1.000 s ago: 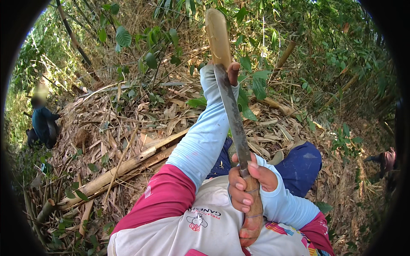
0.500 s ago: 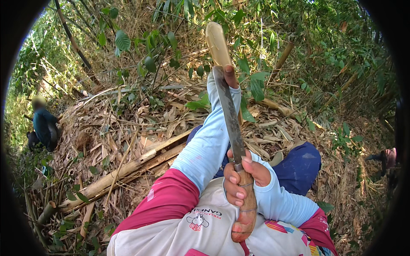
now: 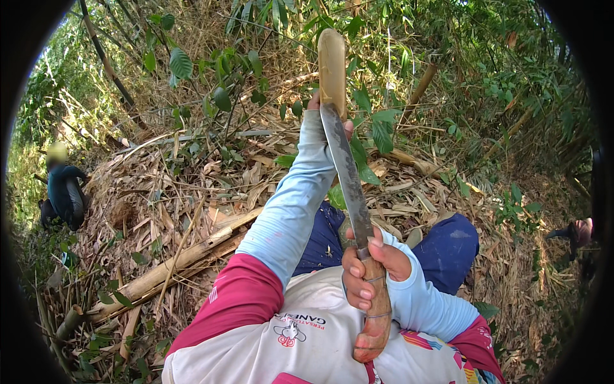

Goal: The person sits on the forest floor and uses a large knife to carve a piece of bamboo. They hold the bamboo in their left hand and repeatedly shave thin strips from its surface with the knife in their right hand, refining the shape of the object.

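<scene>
My right hand (image 3: 377, 264) is wrapped around the wooden handle of a machete (image 3: 348, 176), held close to my chest. The handle is bound with wire rings and curves at its butt. The dark steel blade points up and away from me. Farther out, my left hand (image 3: 314, 101) is closed around a pale, flat wooden piece (image 3: 332, 67) with a rounded end, held upright. The blade's tip overlaps the lower part of that piece; I cannot tell whether they touch. Most of my left hand is hidden behind the piece and the blade.
Split bamboo poles (image 3: 182, 262) lie on dry leaf litter to the left. My bent legs in blue trousers (image 3: 451, 249) are below. A person (image 3: 64, 192) crouches at far left. Leafy branches (image 3: 384, 128) and bamboo thickets surround me; a cut stump (image 3: 70, 320) stands lower left.
The pale wooden piece has turned more upright. My left hand and forearm have shifted left. The machete has moved slightly right and downward, still in my right hand.
</scene>
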Available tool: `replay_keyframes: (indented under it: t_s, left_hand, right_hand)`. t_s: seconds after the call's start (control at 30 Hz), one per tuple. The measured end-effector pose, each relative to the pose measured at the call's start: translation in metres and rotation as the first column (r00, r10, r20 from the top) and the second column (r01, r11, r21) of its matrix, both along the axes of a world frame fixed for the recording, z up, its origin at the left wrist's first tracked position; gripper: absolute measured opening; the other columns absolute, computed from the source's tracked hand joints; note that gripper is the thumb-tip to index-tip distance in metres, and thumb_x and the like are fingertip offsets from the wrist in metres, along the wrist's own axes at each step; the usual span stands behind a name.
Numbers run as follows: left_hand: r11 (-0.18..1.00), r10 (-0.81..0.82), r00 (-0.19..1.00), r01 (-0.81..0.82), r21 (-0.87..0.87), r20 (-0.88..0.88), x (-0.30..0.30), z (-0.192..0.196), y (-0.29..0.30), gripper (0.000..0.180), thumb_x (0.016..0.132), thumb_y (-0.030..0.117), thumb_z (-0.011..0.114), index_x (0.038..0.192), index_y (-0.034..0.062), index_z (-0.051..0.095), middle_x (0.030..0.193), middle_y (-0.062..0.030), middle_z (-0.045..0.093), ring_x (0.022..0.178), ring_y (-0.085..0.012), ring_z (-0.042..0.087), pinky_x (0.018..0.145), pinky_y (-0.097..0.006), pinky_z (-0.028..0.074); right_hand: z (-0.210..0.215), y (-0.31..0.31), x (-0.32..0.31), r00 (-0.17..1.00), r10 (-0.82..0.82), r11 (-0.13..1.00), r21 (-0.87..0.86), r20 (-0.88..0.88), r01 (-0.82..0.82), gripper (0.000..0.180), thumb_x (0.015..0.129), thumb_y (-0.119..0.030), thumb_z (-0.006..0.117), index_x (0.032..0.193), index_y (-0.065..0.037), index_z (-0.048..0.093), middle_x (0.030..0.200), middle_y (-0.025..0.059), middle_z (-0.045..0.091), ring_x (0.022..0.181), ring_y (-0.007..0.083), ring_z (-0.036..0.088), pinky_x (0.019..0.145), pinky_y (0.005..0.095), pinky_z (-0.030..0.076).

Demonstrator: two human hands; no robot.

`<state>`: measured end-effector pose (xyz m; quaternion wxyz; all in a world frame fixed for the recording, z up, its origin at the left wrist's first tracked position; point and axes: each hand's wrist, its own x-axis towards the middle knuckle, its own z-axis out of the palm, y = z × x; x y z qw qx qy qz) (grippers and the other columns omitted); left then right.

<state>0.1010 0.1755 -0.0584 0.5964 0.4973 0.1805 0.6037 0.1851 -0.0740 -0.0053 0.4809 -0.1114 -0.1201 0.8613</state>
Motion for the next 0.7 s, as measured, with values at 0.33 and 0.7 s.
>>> replay_keyframes:
  t_s: [0.33, 0.7]
  left_hand:
    - [0.913, -0.179, 0.868, 0.322, -0.25, 0.463, 0.01, 0.01, 0.0, 0.034, 0.096, 0.031, 0.052, 0.122, 0.009, 0.049, 0.102, -0.0087, 0.052, 0.066, -0.017, 0.06, 0.058, -0.025, 0.056]
    - [0.97, 0.055, 0.907, 0.051, -0.24, 0.417, 0.039, -0.02, -0.017, 0.027, 0.094, 0.026, 0.061, 0.102, 0.0018, 0.053, 0.082, -0.0031, 0.052, 0.067, -0.0097, 0.051, 0.059, -0.021, 0.046]
  right_hand:
    - [0.003, 0.0, -0.003, 1.0, -0.005, 1.0, -0.003, -0.012, 0.005, 0.033, 0.102, -0.023, 0.041, 0.131, -0.009, 0.037, 0.086, 0.0111, 0.05, 0.062, 0.0216, 0.053, 0.056, 0.0388, 0.047]
    - [-0.018, 0.005, -0.009, 0.997, -0.02, 1.0, -0.007, -0.079, 0.019, 0.033, 0.1, -0.028, 0.046, 0.13, -0.015, 0.047, 0.086, 0.0089, 0.051, 0.063, 0.02, 0.052, 0.055, 0.0381, 0.046]
